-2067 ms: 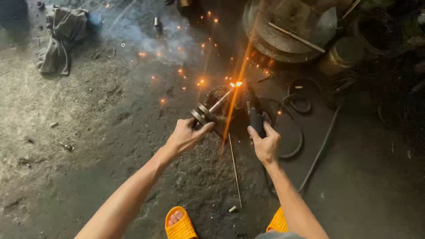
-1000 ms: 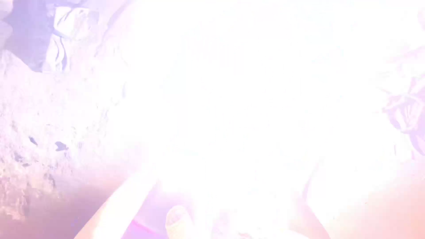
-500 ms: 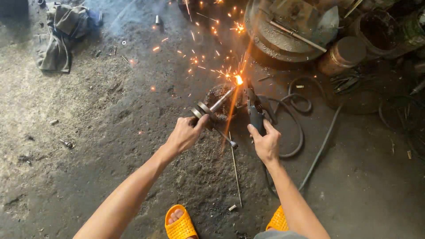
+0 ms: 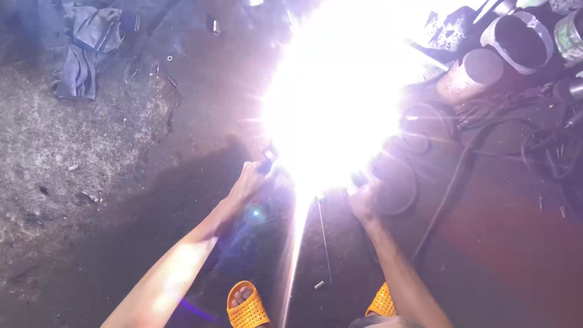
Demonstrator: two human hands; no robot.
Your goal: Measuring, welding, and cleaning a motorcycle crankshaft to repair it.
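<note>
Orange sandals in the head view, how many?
2. One sandal sits at bottom centre, below the left hand; the other sandal is partly hidden by the right forearm, below the right hand. Glare hides nothing near them.

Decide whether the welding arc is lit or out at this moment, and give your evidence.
Lit. A white glare bursts between the left hand and right hand, washing out what they hold and lighting the floor.

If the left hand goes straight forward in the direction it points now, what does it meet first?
Probably the white welding glare just beyond the left hand and the dark piece it grips; the glare hides whatever lies inside it.
</note>
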